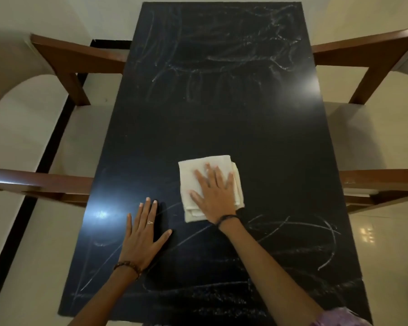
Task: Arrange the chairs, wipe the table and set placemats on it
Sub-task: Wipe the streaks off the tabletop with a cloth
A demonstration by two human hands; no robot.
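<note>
A long black table [222,128] runs away from me, with white chalky streaks at its far end and near edge. A folded cream cloth [191,170] lies near the middle. My right hand [213,196] presses flat on the cloth with fingers spread. My left hand [143,234] rests flat on the bare tabletop to the left of the cloth, fingers apart, holding nothing. A wooden armchair with a pale seat stands on the left [64,64] and another on the right [368,60], both pushed against the table's long sides. No placemats are in view.
The floor [28,267] is pale glossy tile with a black strip running along the left. Chair armrests [33,182] reach toward the table edge on both sides. Light glare spots sit on the tabletop at left and upper right.
</note>
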